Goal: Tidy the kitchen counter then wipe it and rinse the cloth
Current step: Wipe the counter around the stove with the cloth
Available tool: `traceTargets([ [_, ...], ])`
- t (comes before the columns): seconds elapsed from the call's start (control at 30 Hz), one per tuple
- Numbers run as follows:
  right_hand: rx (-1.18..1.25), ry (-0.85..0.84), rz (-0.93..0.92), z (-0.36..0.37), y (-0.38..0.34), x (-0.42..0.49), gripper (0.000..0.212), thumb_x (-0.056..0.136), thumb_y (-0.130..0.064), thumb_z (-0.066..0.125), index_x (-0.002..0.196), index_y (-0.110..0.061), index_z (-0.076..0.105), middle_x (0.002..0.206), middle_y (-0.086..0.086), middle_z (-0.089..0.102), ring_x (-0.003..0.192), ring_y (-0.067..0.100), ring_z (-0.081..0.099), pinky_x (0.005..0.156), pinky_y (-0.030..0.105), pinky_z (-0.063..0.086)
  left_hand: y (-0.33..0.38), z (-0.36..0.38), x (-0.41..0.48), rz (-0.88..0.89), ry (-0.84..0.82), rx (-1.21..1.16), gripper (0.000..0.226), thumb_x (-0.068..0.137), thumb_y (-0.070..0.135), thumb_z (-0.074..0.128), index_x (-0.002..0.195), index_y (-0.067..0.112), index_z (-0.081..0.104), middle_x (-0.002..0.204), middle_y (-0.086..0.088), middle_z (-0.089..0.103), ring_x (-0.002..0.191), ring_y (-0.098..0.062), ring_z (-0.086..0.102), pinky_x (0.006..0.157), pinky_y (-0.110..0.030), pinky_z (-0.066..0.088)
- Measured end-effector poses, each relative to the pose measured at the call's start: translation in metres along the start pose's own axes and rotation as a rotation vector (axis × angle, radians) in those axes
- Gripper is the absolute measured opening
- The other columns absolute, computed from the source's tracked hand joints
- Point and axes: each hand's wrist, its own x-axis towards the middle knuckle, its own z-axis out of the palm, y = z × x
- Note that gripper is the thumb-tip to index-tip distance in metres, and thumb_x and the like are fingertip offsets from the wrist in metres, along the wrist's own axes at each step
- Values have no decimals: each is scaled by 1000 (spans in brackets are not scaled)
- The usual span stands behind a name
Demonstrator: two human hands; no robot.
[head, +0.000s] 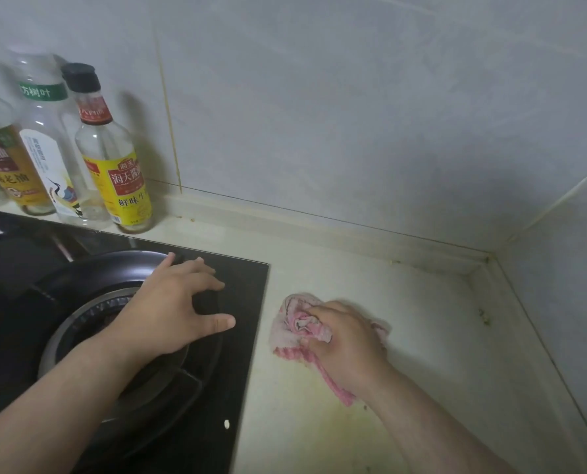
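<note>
While my left hand rests spread on the stove, my right hand clutches the cloth, wiping the counter. Corner grime next, likely needing firmer pressure.

On the black-capped bottle, "海天酱油" is printed in the red panel of the yellow label, and "鲜味" is read below it. Just left of that bottle, "方树叶" is shown on the green neck band of a clear bottle. Further left, "老抽" is partly made out on a third bottle.
</note>
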Motion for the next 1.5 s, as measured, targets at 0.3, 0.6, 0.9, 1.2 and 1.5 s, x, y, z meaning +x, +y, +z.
traceTargets([
  [0.3,-13,50,38,4,-12,32,53,89,-27,64,139,-31,49,133,-8,53,125,16,44,108,32,34,1,1,0,8,12,-29,78,55,75,60,114,26,65,129,6,56,135,-4,32,114,-27,-4],
  [0.6,-148,-42,27,5,-19,78,36,91,-28,59,126,-20,59,129,-3,53,119,26,43,101,34,34,4,1,0,-23,14,-36,60,64,53,75,115,23,66,130,4,55,137,-7,32,114,-26,-6],
  [0.9,-112,-107,-69,4,-37,-3,52,87,-28,62,138,-29,51,138,-12,48,125,15,34,98,23,22,6,-4,-1,-40,-50,-1,62,70,54,71,123,24,62,138,3,50,140,-8,27,119,-35,-6],
  [1.2,-60,-89,-149,16,-34,-63,58,81,-43,68,136,-34,53,136,-22,45,124,4,30,97,12,13,26,-5,-36,-5,-26,56,61,82,43,67,137,21,49,149,2,39,142,-14,25,119,-36,14],
  [1.5,-99,-24,-103,16,-25,-41,43,84,-40,67,125,-29,63,122,-14,56,116,12,43,96,24,30,41,6,-96,-144,-21,-237,42,73,22,80,112,33,68,118,30,52,117,4,49,104,-27,41],
])
